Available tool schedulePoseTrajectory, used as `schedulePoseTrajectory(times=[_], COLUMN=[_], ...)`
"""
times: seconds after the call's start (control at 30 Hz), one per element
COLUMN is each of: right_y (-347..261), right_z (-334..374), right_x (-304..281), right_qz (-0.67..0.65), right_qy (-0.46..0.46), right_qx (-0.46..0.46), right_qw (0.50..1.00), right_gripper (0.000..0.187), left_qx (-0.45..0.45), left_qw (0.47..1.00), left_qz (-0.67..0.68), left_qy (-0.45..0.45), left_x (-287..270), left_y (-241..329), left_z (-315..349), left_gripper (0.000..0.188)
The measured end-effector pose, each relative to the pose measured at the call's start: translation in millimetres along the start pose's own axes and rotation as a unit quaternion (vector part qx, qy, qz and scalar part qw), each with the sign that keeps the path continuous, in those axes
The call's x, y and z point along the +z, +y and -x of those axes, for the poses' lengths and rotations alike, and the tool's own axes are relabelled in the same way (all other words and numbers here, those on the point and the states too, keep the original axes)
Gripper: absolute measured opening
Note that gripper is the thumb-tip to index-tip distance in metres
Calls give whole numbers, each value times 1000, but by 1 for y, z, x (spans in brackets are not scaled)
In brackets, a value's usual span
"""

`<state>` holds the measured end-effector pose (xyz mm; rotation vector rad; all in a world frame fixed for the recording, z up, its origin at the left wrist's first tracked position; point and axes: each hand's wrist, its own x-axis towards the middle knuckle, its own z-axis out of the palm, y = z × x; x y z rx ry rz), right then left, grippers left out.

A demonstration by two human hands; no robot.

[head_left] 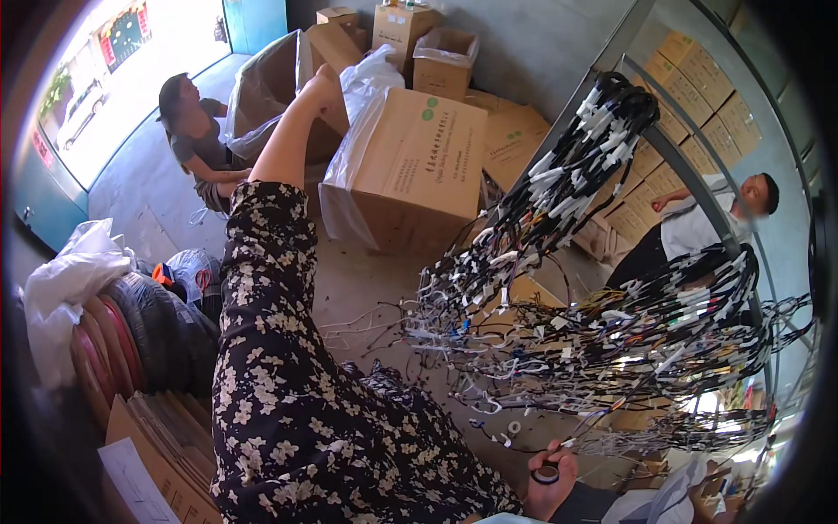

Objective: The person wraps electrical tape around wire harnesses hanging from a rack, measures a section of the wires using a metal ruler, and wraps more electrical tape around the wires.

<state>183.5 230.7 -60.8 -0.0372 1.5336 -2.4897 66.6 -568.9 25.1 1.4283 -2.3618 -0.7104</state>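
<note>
My left arm, in a black sleeve with pale flowers, stretches up and away. My left hand (325, 93) is bent at the wrist beside the raised flaps between two large cardboard boxes; its fingers are too indistinct to tell whether they grip anything. The nearer large box (423, 157) is tilted, with clear plastic hanging from its left end. Low on the right, my right hand (555, 491) is closed around a roll of dark tape (546, 473). Right above it hang the loose ends of bundled wire harnesses (611, 349), black with many white connectors.
A metal rack (698, 183) carries the harness bundles at right. One person (196, 131) sits by an open plastic-lined box at left; another (694, 223) stands behind the rack. Coils of tubing (157, 323) and flattened cardboard (166, 445) lie at lower left. Stacked cartons (694, 74) stand beyond.
</note>
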Motion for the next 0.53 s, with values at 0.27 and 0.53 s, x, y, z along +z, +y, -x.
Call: schedulePoseTrajectory(times=[0.27,0.53], right_y=[-32,-61], right_z=[22,17], right_x=[8,15], right_qz=[51,55], right_qy=[26,-123], right_qx=[1,82], right_qw=[998,987], right_gripper=[25,30], left_qx=[286,464], left_qw=[926,845], left_qz=[-11,214], left_qy=[246,-156], left_x=[46,140], left_y=[13,49], left_z=[144,433], left_gripper=[50,22])
